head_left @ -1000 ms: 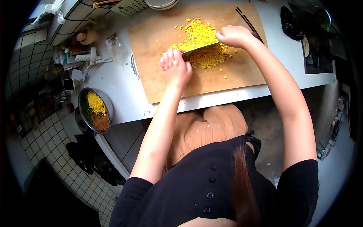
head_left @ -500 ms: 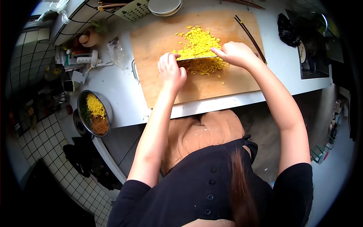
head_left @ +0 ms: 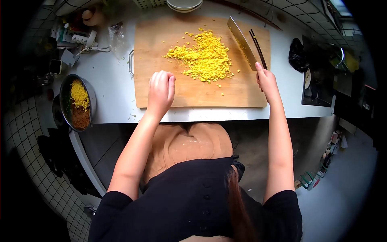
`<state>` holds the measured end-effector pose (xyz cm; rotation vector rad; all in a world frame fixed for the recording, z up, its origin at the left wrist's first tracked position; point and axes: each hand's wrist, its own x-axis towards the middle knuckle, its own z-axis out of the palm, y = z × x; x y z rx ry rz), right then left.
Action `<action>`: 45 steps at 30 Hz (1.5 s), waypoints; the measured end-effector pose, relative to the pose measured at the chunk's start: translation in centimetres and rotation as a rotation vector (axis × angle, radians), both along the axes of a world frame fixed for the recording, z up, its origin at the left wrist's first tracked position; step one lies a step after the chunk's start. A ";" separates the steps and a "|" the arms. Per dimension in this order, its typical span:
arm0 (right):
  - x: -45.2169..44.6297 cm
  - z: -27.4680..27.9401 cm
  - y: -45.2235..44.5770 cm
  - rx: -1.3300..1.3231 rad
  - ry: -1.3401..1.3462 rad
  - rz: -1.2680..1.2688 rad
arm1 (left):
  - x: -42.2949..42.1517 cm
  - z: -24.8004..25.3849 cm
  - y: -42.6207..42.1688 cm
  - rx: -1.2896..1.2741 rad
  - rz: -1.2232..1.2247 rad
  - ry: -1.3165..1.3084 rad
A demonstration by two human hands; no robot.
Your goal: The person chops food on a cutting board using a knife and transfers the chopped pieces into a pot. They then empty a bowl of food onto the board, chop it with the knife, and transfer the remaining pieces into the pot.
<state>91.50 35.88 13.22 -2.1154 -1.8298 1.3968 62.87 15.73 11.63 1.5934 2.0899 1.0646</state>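
Observation:
In my right hand is the handle of a cleaver, its broad blade angled up and to the left over the right part of the wooden cutting board. Yellow crumbs cling to the blade. A spread pile of finely chopped yellow food, which looks like cooked egg, lies mid-board. My left hand hovers by the lower left of the board, fingers curled in and apparently holding nothing. A pair of dark chopsticks rests on the board's right side, just beyond the blade.
A metal bowl with yellow bits, brown shreds and something green stands at the counter's left edge. Stacked white dishes sit behind the board. A black plastic bag lies near the stove on the right. A clear bag lies at left.
My left hand has let go of the blade's far end and drawn back left. My right hand has swung the cleaver off the pile to the right. The pile is now more spread out.

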 end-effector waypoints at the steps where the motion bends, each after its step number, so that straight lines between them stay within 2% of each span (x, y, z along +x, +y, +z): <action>1: 0.1 -0.8 0.1 0.013 -0.018 0.026 | 0.0 -0.2 -0.2 -0.012 0.003 -0.008; 3: -0.1 -2.3 0.1 0.050 -0.060 0.086 | -0.1 -0.6 -0.5 -0.038 0.004 -0.019; 10: -2.7 -4.3 -3.7 0.053 0.063 0.183 | -0.7 -1.4 -0.7 -0.050 0.030 -0.015; 18: -3.7 -1.8 -7.9 0.049 0.072 0.294 | -1.1 -1.6 -1.2 -0.060 0.052 -0.042; 21: -3.3 -0.3 -9.5 -0.008 0.256 0.086 | -1.4 -1.7 -1.5 -0.076 0.063 -0.043; 24: -3.3 1.6 -10.6 -0.268 0.422 -0.224 | -1.6 -2.0 -1.7 -0.067 0.065 -0.043; 34: -3.9 0.0 -13.2 -0.249 0.424 -0.265 | -0.1 -1.9 -1.5 -0.135 0.010 -0.135; 38: -5.6 -1.9 -13.7 -0.200 0.324 -0.256 | 0.5 -1.8 -1.6 -0.143 -0.021 -0.164; 45: -5.7 -5.4 -14.4 -0.030 0.243 -0.124 | 2.2 -2.0 -1.3 -0.143 -0.086 -0.183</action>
